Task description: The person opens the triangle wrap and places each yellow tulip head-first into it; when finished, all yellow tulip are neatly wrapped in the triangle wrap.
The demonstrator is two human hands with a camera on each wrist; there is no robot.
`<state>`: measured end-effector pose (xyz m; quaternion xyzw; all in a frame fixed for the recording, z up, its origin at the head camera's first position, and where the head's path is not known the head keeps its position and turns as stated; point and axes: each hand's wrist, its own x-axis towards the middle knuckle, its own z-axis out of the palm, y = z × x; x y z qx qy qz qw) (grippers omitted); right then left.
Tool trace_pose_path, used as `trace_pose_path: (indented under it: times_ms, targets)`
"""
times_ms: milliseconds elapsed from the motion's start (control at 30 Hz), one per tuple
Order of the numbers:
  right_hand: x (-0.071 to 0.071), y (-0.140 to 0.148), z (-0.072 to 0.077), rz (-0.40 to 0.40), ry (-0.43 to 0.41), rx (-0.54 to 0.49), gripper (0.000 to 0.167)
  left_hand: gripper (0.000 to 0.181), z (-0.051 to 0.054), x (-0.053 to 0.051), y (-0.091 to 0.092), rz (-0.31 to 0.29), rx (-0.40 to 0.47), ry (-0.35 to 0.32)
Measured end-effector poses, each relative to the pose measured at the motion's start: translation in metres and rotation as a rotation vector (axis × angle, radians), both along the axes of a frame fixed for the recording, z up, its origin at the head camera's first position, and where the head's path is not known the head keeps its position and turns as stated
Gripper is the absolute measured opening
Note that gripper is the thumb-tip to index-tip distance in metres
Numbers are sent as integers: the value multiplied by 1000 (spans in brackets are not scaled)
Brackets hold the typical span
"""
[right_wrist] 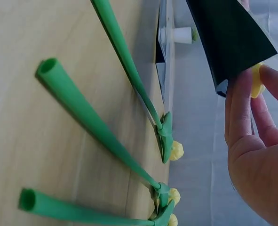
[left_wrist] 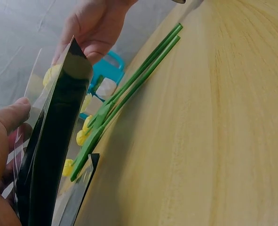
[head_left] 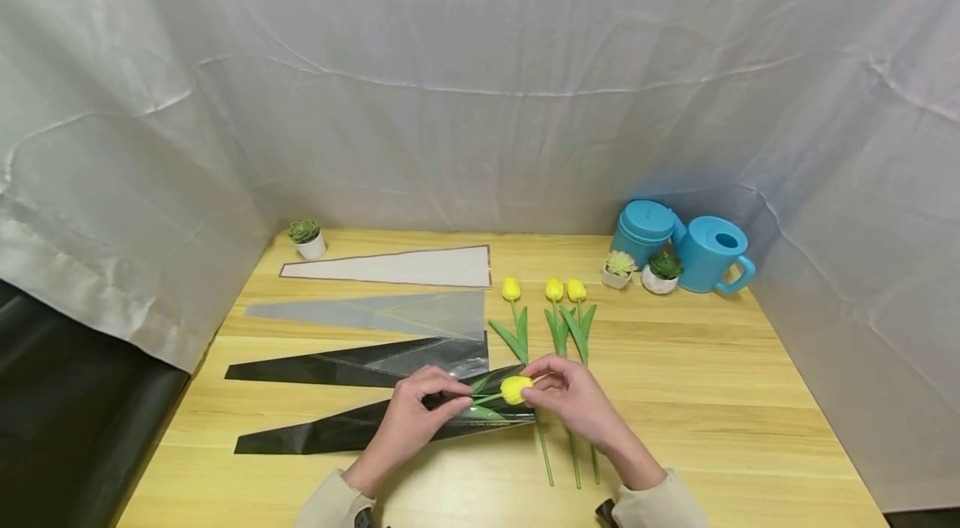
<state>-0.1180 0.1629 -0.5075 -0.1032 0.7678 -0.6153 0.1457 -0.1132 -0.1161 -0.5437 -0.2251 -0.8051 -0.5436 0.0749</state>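
Observation:
My left hand (head_left: 411,415) pinches the upper edge of a black and clear flower sleeve (head_left: 337,426), lifted off the table at its wide end. Inside that sleeve lies a yellow tulip (head_left: 513,391), its green leaves seen through the clear film and its bloom at the wide mouth. The fingers and thumb of my right hand (head_left: 576,401) pinch the bloom, as the right wrist view also shows with the yellow petals (right_wrist: 256,81) between them. In the left wrist view, the sleeve's dark back (left_wrist: 59,127) hides most of the stem.
Three more yellow tulips (head_left: 517,341) lie to the right. Beyond the held sleeve are a black sleeve (head_left: 315,367), a grey one (head_left: 360,314) and a white one (head_left: 405,268). A blue watering can (head_left: 705,257), a blue cup (head_left: 641,232) and small potted plants (head_left: 660,274) stand at the back.

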Motion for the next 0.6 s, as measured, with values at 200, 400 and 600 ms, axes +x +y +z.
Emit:
trace_pose_path:
  times_ms: [200, 400, 600]
  targets:
    - [0, -4, -1, -1, 29, 40, 27, 13, -1, -1, 1, 5, -31, 17]
    - [0, -7, -2, -21, 31, 62, 26, 13, -2, -1, 1, -4, -30, 14]
    - [0, -10, -4, -17, 22, 62, 24, 13, -3, -1, 1, -9, -34, 12]
